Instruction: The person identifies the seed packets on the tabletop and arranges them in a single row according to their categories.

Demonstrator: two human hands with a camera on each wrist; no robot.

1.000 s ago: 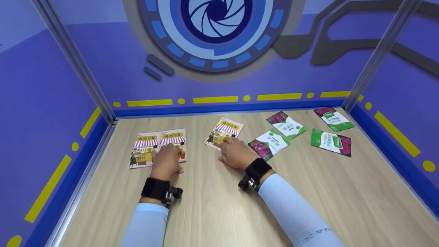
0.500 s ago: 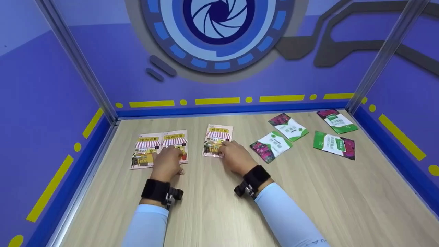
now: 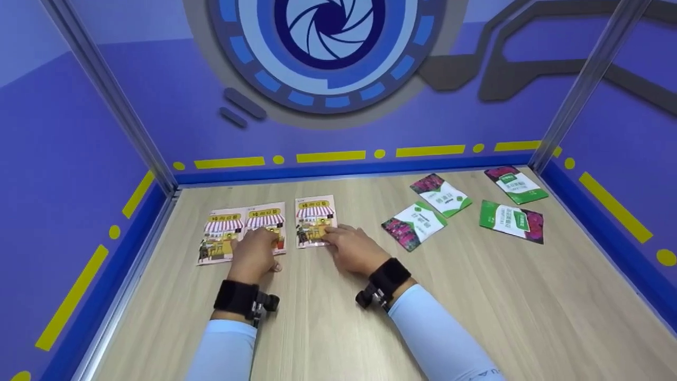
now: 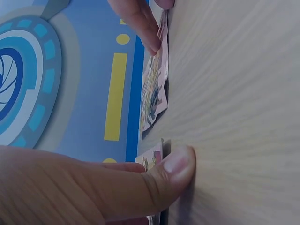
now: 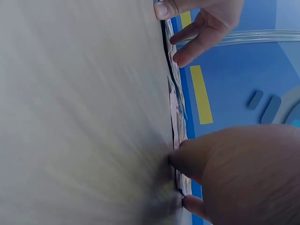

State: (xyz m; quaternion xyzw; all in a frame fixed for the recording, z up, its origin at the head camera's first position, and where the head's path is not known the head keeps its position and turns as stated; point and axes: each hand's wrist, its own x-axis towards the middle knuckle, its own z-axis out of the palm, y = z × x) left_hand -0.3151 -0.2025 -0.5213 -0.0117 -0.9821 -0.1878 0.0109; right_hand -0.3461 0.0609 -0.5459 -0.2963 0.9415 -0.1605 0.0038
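Two pink packets printed with a striped awning and shop lie side by side at the table's left. My left hand [image 3: 254, 255] rests with its fingers on the right one of this pair [image 3: 266, 211], covering its lower part. In the left wrist view its thumb [image 4: 178, 171] is at the packet's near edge. A third pink packet [image 3: 314, 211] lies flat, upright and slightly apart to the right. My right hand [image 3: 357, 248] holds this packet at its lower right, fingertips over the print. In the right wrist view the thumb and a fingertip meet at its edge.
Several green-and-white flower seed packets lie at the back right, including one with a pink flower spike [image 3: 415, 225] and one at the corner [image 3: 515, 185]. Blue printed walls [image 3: 338, 127] enclose the wooden table [image 3: 328, 328] at the back and sides.
My right hand has slid the third pink packet leftward and turned it from slanted to upright, beside the pair. My left hand stays on its packet.
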